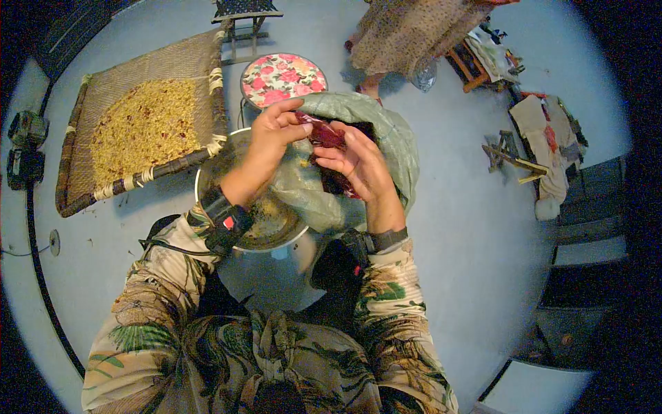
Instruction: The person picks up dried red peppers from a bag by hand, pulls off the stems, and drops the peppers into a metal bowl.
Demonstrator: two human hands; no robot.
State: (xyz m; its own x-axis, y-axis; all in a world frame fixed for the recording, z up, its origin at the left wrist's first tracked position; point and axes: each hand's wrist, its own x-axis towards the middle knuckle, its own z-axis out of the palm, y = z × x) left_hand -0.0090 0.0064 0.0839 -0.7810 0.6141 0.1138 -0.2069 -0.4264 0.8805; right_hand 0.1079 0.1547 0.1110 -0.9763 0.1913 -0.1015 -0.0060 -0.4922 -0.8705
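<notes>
Item: dried red chilli, held between both hands above the open mouth of a green sack.
Left hand: fingertips pinched on the chilli's upper end.
Right hand: fingers curled, pinching its lower part.
The sack leaned over the rim of a metal bowl, which held seeds, at mid-floor.
Woven tray of yellow seeds lay toward the floor's left edge.
Floral round stool stood just behind the bowl.
Another person's patterned garment showed at the far edge.
</notes>
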